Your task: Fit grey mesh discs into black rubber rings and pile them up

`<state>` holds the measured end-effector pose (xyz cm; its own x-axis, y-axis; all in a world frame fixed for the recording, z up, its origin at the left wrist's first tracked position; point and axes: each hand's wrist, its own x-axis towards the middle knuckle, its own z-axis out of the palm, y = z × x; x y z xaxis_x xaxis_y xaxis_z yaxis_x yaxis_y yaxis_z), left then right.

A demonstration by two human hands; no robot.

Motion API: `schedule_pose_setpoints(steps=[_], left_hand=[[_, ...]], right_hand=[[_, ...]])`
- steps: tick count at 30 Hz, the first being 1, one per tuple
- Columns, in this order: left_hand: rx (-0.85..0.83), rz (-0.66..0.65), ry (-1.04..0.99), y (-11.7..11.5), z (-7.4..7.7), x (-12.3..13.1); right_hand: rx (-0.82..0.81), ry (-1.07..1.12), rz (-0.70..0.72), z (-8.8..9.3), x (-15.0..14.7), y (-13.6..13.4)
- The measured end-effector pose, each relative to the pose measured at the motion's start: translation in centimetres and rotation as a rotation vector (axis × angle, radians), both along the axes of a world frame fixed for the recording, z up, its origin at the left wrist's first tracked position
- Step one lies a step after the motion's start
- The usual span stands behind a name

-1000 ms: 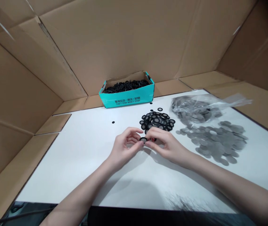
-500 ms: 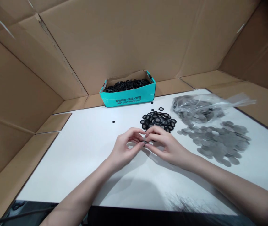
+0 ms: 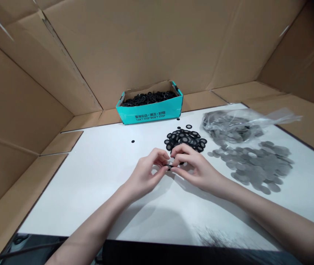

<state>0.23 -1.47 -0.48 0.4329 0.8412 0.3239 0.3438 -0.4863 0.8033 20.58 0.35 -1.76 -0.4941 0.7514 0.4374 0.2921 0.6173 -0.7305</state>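
Between my two hands is a small black ring (image 3: 169, 167), pinched at its edges by thumbs and fingers. My left hand (image 3: 150, 171) grips its left side, and my right hand (image 3: 192, 165) grips the right side. Fingers partly cover the ring, so I cannot tell whether a grey disc sits inside it. Just beyond my right fingers lies a pile of black rings with grey centres (image 3: 184, 140). Thin grey mesh-like discs (image 3: 261, 167) are spread in a heap to the right of my right hand.
A turquoise cardboard box (image 3: 150, 114) full of black rings stands at the back. A clear plastic bag (image 3: 234, 125) of grey discs lies back right. Small black discs (image 3: 133, 141) and a loose ring (image 3: 189, 126) lie on the white table (image 3: 90, 184). Cardboard walls (image 3: 145, 44) surround it.
Both hands stay around the ring, with only small finger shifts; the ring looks slightly tilted differently. The view has moved a little. The piles, box and bag are unchanged.
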Motion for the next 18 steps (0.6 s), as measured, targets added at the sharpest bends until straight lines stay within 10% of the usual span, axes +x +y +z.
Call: schedule_pose_setpoints(steps=[18], left_hand=[[-0.097,-0.029,-0.099,0.10,-0.34,-0.13]], right_hand=[[0.002,-0.012,0.023,0.26,0.05,0.03]])
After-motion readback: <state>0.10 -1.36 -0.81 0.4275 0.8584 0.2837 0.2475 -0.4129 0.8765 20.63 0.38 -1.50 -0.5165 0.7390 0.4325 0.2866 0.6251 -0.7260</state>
